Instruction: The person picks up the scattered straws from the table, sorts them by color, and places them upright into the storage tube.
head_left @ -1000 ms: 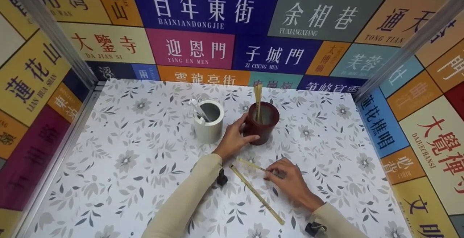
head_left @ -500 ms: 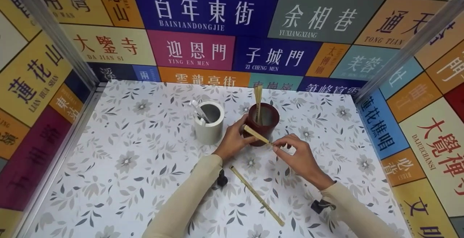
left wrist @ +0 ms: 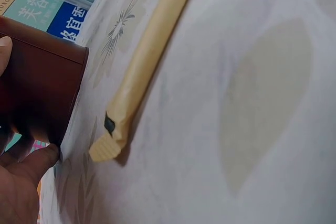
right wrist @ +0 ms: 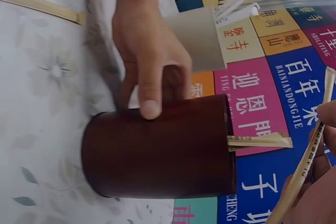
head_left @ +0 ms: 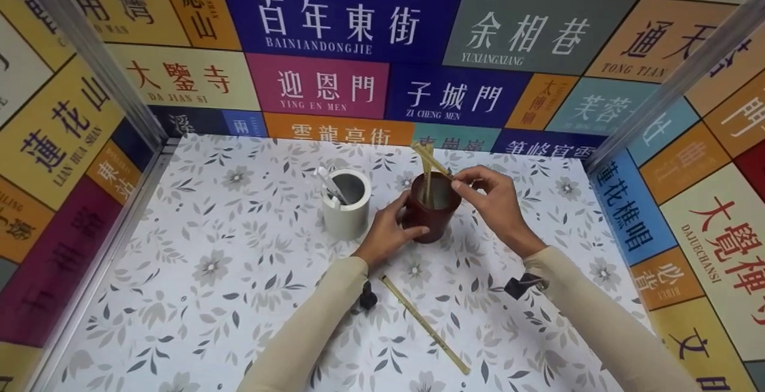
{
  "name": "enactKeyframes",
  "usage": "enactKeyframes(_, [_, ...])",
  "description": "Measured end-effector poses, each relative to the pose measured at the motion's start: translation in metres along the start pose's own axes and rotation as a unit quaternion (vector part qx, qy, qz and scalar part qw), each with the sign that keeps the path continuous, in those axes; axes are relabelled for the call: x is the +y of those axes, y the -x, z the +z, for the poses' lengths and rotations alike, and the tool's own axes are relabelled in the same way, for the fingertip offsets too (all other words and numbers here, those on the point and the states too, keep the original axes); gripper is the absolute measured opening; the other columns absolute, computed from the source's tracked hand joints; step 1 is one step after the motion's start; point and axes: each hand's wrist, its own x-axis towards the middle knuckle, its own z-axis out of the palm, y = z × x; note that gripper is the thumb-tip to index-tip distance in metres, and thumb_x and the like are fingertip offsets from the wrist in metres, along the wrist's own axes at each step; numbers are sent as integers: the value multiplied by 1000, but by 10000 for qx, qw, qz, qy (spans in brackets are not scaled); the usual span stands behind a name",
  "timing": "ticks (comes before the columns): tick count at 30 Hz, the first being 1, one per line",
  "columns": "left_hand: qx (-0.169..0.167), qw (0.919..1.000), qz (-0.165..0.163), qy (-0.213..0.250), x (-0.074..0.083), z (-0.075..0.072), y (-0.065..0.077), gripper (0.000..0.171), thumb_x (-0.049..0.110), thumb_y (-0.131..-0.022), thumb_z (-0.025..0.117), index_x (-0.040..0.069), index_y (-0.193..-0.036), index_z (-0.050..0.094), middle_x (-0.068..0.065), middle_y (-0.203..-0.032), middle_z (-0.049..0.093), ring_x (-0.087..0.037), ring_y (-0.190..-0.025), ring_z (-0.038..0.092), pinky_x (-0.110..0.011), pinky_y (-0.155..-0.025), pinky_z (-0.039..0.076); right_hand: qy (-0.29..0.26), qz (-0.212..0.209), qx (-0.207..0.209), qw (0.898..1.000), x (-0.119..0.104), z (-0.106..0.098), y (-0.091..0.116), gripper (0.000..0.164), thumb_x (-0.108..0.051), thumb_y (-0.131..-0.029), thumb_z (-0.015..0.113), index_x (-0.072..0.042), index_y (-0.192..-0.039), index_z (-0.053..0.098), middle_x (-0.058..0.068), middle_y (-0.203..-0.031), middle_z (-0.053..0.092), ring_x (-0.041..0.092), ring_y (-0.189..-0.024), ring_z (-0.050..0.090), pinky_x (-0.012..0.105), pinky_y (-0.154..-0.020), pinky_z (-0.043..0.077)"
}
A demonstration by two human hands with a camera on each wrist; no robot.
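Observation:
My left hand [head_left: 383,236] holds the side of a dark red cylindrical cup [head_left: 425,224], thumb at the front. The cup stands upright on the table; in the right wrist view its wall [right wrist: 157,153] shows with the thumb against it. Several tan paper-wrapped sticks [right wrist: 257,141] poke out of its mouth. Between thumb and fingers, my right hand [head_left: 499,210] pinches another slim paper-wrapped stick [right wrist: 302,174], printed with small dark characters. That stick slants over the cup's rim in the head view. One more paper-wrapped stick [head_left: 424,324] lies on the table, its crimped end close in the left wrist view.
Left of the red cup stands a white cup [head_left: 346,219] with white sticks [head_left: 329,183] leaning in it. A floral-patterned cloth [head_left: 209,266] covers the table. Panels with coloured lettering [head_left: 334,15] form walls behind and at both sides.
My right hand has lifted its paper-wrapped stick from the tabletop area up and away to the red cup's mouth. My left hand stays on the cup; the stick lying on the table has not moved.

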Motion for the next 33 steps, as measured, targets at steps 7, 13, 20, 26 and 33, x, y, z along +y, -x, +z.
enactKeyframes(7, [98, 9999, 14, -28, -2, 2, 0, 98, 18, -90, 95, 14, -172, 41, -11, -162, 58, -21, -145, 59, -33, -118, 50, -76, 90, 278, 9995, -3, 14, -30, 15, -2, -101, 79, 5, -114, 81, 18, -111, 76, 20, -96, 63, 32, -86, 51])
enactKeyframes(13, [57, 10000, -17, -32, -3, 2, 1, 100, 21, -91, 94, 12, -172, 38, -10, -164, 55, -18, -149, 55, -31, -118, 49, -352, 197, 434, 9982, -5, 24, -40, 17, -7, -99, 83, 0, -114, 84, 6, -107, 78, 23, -88, 65, 26, -76, 54])
enactKeyframes(20, [20, 9999, 53, -105, -3, 2, 1, 99, 21, -92, 94, 14, -173, 37, -8, -167, 53, -15, -150, 53, -32, -120, 47, -749, 176, 305, 9966, -1, 31, -39, 17, -14, -100, 84, -5, -114, 84, 8, -107, 80, 24, -89, 72, 30, -77, 61])
enactKeyframes(26, [31, 9998, 39, -216, -2, 1, 0, 98, 23, -91, 94, 15, -172, 39, -7, -166, 53, -15, -149, 53, -33, -120, 47, -951, 85, 447, 9944, -2, 37, -38, 16, -12, -101, 83, -3, -114, 83, 10, -109, 79, 28, -93, 76, 33, -80, 63])
enactKeyframes(33, [98, 9993, 107, -349, -2, 0, 1, 98, 25, -91, 95, 15, -172, 40, -8, -166, 54, -18, -148, 55, -38, -122, 47, -1160, -56, 466, 9921, 7, 43, -32, 17, -7, -100, 82, 3, -113, 81, 10, -106, 79, 23, -90, 74, 30, -80, 61])
